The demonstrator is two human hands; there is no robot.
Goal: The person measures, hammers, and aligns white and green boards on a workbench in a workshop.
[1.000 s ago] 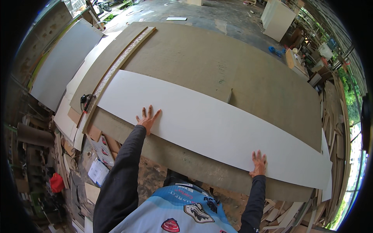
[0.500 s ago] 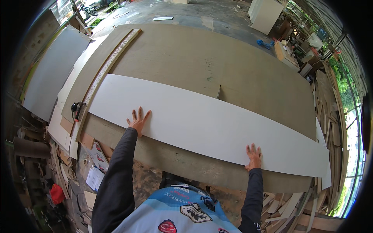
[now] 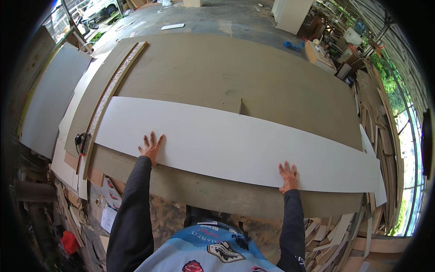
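A long white panel (image 3: 217,143) lies flat across a large brown board (image 3: 181,68), its left end against a wooden strip fence (image 3: 108,93). On the panel's near edge, toward the left, rests my left hand (image 3: 151,148), palm down with fingers spread. My right hand (image 3: 288,177) lies farther right on the same edge, fingers stretched out over the white face. Neither hand grips anything. A thin upright piece (image 3: 241,107) stands out of the brown board at the panel's far edge. Near the fence's lower end sits a small black tool (image 3: 82,141).
A large pale sheet (image 3: 56,99) leans at the left. Wood offcuts (image 3: 378,113) are piled along the right, with more scraps (image 3: 324,235) below the board's near right corner. A white cabinet (image 3: 292,16) and a blue bundle (image 3: 293,46) are at the far right.
The whole view has shifted and turned slightly. Both hands stay flat on the white panel, with no clear movement against it.
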